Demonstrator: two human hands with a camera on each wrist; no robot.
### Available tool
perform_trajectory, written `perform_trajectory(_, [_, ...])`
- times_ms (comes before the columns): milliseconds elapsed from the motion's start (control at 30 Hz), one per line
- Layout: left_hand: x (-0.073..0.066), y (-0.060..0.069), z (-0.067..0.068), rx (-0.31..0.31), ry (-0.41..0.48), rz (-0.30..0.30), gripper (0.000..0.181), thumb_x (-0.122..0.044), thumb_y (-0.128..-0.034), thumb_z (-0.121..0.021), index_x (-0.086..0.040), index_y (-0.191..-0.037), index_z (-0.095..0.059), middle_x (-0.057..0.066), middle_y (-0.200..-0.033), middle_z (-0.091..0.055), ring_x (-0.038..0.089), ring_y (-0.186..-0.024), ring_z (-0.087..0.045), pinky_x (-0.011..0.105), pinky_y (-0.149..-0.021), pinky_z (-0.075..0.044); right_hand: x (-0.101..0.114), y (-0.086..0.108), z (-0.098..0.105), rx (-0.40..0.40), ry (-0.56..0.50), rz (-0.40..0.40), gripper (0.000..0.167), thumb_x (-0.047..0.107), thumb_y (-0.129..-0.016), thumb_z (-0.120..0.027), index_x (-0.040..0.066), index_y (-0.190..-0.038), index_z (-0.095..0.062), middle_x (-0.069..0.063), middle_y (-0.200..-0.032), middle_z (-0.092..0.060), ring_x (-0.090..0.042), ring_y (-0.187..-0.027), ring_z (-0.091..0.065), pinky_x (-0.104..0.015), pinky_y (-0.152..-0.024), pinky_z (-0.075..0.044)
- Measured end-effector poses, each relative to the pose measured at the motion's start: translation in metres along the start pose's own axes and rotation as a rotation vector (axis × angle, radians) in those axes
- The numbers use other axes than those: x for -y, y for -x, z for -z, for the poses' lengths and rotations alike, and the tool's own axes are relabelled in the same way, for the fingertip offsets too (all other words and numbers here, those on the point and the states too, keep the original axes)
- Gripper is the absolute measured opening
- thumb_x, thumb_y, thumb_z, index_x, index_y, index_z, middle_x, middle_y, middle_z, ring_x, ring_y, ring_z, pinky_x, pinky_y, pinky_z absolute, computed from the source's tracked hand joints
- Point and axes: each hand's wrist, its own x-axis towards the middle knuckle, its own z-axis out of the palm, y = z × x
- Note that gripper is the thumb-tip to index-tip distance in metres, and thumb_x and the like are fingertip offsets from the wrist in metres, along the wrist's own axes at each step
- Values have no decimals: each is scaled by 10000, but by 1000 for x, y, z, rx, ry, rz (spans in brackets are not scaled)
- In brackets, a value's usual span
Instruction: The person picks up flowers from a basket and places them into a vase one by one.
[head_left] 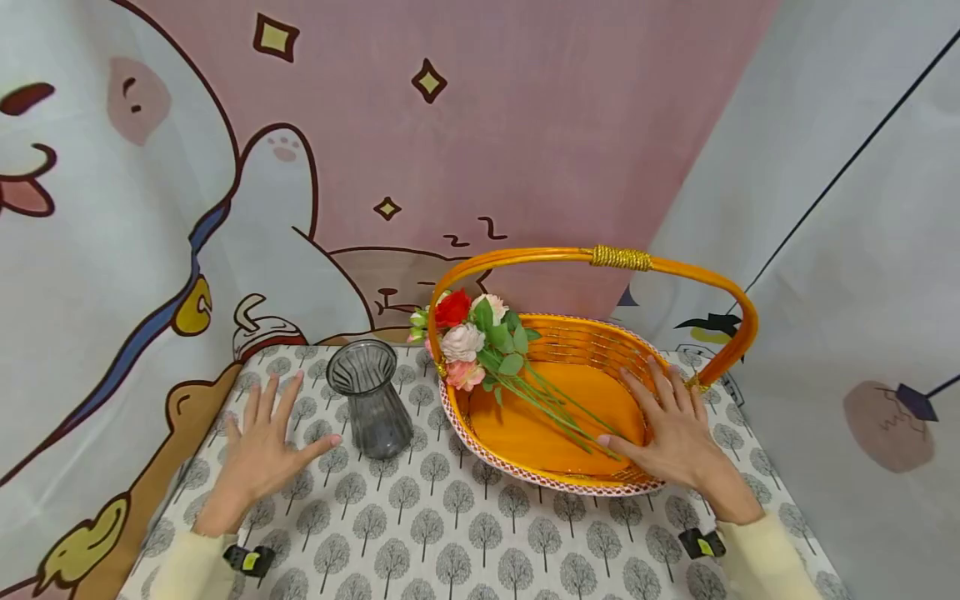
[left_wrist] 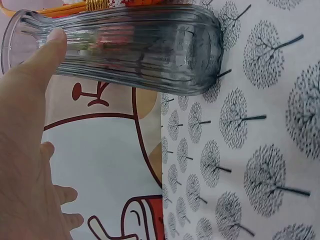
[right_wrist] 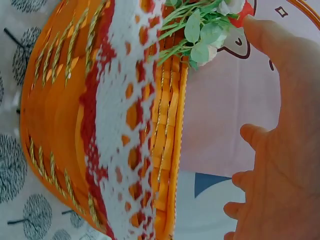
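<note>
A grey ribbed glass vase [head_left: 378, 412] stands upright on the tree-print cloth. Just left of it my left hand [head_left: 262, 450] is spread, fingers straight, holding nothing; the left wrist view shows the thumb in front of the vase [left_wrist: 135, 50]. To the right is an orange woven basket [head_left: 555, 482] with a tall arched handle. Artificial flowers [head_left: 462, 343] in red, white and pink lie in it, heads over the left rim, green stems [head_left: 551, 408] slanting right. Over the basket's right side hovers my right hand [head_left: 671, 437], fingers extended and grasping nothing. Whether it touches the rim I cannot tell.
The table's cloth [head_left: 420, 533] is white with grey trees. Behind it hangs a pink cartoon curtain [head_left: 540, 150], close to the basket handle [head_left: 622, 257]. A white curtain [head_left: 847, 292] borders the right side.
</note>
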Motion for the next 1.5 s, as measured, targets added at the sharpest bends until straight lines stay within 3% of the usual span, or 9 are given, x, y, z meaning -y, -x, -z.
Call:
perform_trajectory(200, [-4, -1, -7, -17, 109, -27, 1177, -657, -855, -718, -281, -1667, 47, 220, -1721, -21, 568, -1534, -73, 916, -1064, -91, 3, -2, -3, 41, -73, 3, 992, 633, -903, -680, 346, -1663, -112, -100, -1741, 53, -489, -1574, -21, -873, -1085, -185])
perform_trajectory(400, [-7, 0, -22, -58, 313, -56, 1194, -499, -861, -805, -287, -1663, 55, 235, -1713, -56, 573, -1518, -133, 856, -1107, -194, 9, -6, -1, 93, -157, 1, 974, 627, -917, -671, 383, -1656, -85, -94, -1741, 55, -530, -1554, -63, -904, -1032, -220])
perform_trajectory(633, [-15, 0, -41, -39, 508, -4, 1210, -466, -861, -821, -409, -1627, 113, 149, -1734, -13, 519, -1547, -117, 839, -1120, -209, 13, -12, 2, 131, -240, -4, 978, 617, -922, -674, 398, -1652, -61, -126, -1739, 9, -566, -1529, -117, -914, -1006, -257])
perform_trajectory(767, [-19, 0, -53, -62, 604, 20, 1214, -405, -856, -844, -453, -1618, 100, 106, -1732, -81, 453, -1553, -175, 790, -1143, -264, 16, -17, 0, 156, -285, 2, 974, 627, -921, -669, 430, -1642, -45, -126, -1739, -9, -582, -1512, -164, -898, -1001, -300])
perform_trajectory(900, [-23, -2, -63, -115, 692, 4, 1182, -284, -870, -847, -417, -1640, 39, 135, -1705, -174, 435, -1533, -242, 721, -1160, -317, 21, -24, -1, 164, -310, 10, 972, 652, -910, -666, 454, -1633, -45, -118, -1736, -68, -558, -1500, -240, -853, -1018, -354])
perform_trajectory(1067, [-28, -3, -74, -127, 800, -11, 1099, -172, -894, -818, -366, -1656, -49, 140, -1695, -207, 440, -1523, -271, 698, -1183, -315, 27, -32, 0, 167, -350, 26, 985, 652, -894, -687, 455, -1630, -62, -84, -1725, -153, -479, -1536, -229, -823, -1092, -315])
perform_trajectory(1333, [-31, -9, -88, -164, 953, 7, 948, -115, -920, -780, -350, -1637, -206, 69, -1655, -316, 358, -1512, -341, 619, -1228, -316, 29, -42, -3, 173, -385, 56, 975, 626, -893, -707, 413, -1639, -117, -104, -1712, -198, -458, -1534, -252, -790, -1136, -304])
perform_trajectory(1500, [-33, -13, -98, -205, 1014, 45, 871, -118, -911, -793, -341, -1604, -317, 32, -1603, -397, 258, -1486, -384, 570, -1246, -332, 30, -50, -5, 204, -431, 34, 966, 634, -895, -700, 371, -1645, -152, -97, -1701, -237, -466, -1496, -329, -751, -1123, -367])
